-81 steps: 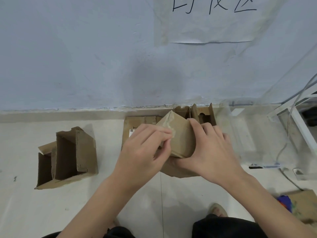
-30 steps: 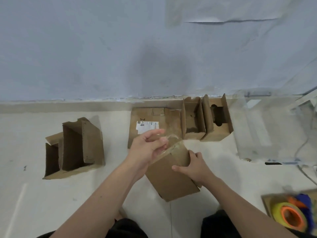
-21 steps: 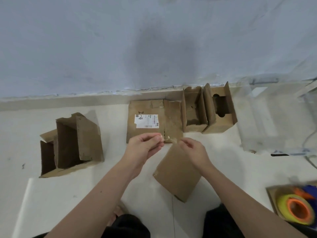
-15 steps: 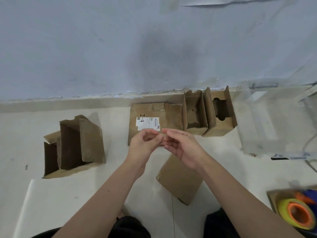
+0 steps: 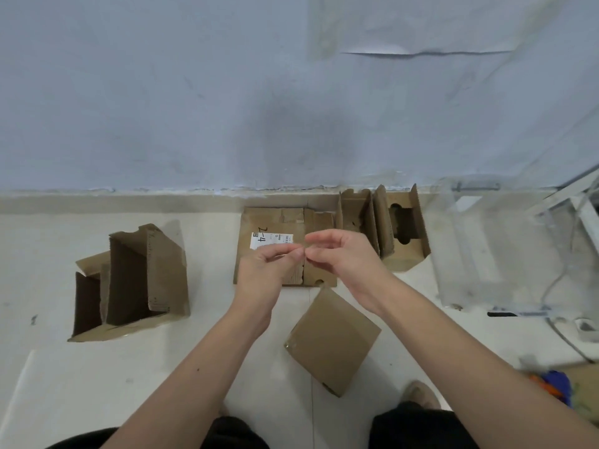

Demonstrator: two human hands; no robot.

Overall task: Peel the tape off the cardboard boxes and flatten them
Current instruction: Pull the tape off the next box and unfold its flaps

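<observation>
1. Cardboard box (image 5: 332, 340), the small closed one, is lying tilted on the pale floor (image 5: 48, 367) just below both hands, nobody touching it.
2. Left hand (image 5: 265, 270) and right hand (image 5: 343, 257) meet fingertip to fingertip above it, both pinched narrow. Can't tell if there's tape between them.
3. Flattened box (image 5: 275, 222) with a white label sits behind the hands, and 2 opened boxes (image 5: 382, 228) stand by the wall.
</observation>
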